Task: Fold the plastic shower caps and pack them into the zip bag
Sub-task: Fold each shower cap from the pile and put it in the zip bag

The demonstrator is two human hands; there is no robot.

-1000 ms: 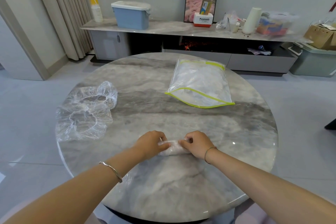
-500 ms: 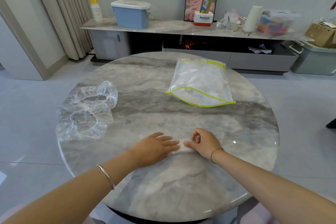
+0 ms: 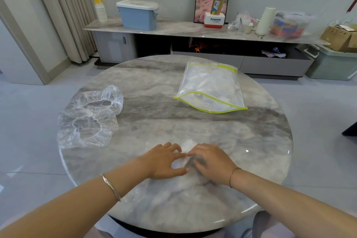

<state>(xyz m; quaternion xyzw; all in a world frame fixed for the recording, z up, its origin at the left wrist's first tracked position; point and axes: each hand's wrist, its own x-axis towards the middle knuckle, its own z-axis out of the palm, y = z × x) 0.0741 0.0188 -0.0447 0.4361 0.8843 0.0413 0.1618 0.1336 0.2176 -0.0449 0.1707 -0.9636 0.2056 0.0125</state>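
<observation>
A small folded clear shower cap point(image 3: 185, 146) lies on the round marble table point(image 3: 260, 141) near its front edge. My left hand point(image 3: 164, 161) and my right hand point(image 3: 211, 160) lie flat on it from either side, fingertips meeting, so most of it is hidden. The right hand is motion-blurred. Two unfolded shower caps point(image 3: 87, 121) lie crumpled on the table's left side. The clear zip bag point(image 3: 211, 87) with yellow-green edging lies at the far right, its mouth gaping towards me, with crumpled clear plastic inside.
Behind the table a low cabinet point(image 3: 173, 29) carries a blue lidded bin point(image 3: 138, 15), a framed picture, a white roll and boxes. A curtain hangs at the back left. Grey floor surrounds the table.
Both hands went from pinching the cap's ends to lying flat over it, and the bundle has become more compact. The zip bag and the loose caps have not moved.
</observation>
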